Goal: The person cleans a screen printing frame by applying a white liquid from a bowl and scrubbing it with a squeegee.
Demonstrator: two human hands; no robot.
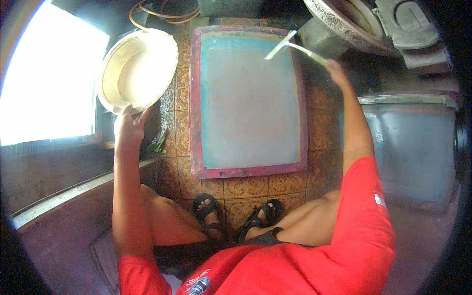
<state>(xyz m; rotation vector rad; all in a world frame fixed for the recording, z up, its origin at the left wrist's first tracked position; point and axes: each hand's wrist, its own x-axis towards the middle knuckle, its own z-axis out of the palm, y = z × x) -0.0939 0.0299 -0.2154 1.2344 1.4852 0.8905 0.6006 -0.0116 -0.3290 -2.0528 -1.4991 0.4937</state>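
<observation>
Two hands, wide apart. Left hand (130,123) closed on the near rim of a pale round basin (109,76), up at the left, thumb and fingers over the edge. Looks thin and light, likely plastic, a bit bendy. Too bright inside to tell if wet or dry. With water in, probably heavy and tippy on one side. Best to hold by the rim, maybe with both hands.

Right hand (337,73) wrapped around the handle end of a T-shaped wiper (306,51), head over the far right corner of the flat framed screen (250,103). Hard to tell if touching. Probably light, with a stiff handle and a softer edge, maybe slippery when wet. Good to grip at the handle, just as now.

Between the hands and nearer the feet, flat on the brown tile floor (246,189), the big screen. Likely stiff at the pink-red frame, easy to poke through in the grey middle. Best to lift by two sides of the frame.

Farther out, at the right, a big lidded tub (408,147); at the top, a loop of hose (172,19).
</observation>
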